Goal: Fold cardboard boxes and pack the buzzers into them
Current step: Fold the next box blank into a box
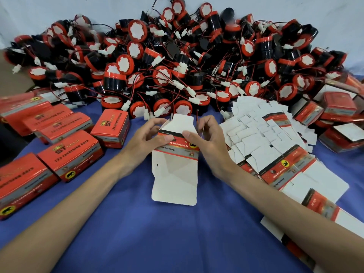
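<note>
A flat, unfolded cardboard box [175, 174] with a red printed band and white flaps is held above the blue cloth in the middle. My left hand [151, 134] grips its left edge near the red band, thumb on top. My right hand [204, 136] pinches its right edge, thumb on the band. A big heap of black and red buzzers [177, 62] with red wires and white plugs lies just beyond the hands.
Several closed red boxes [72, 156] stand on the left of the blue cloth [157, 237]. A spread pile of flat box blanks [271, 146] lies to the right, with more folded boxes [338, 109] at the far right.
</note>
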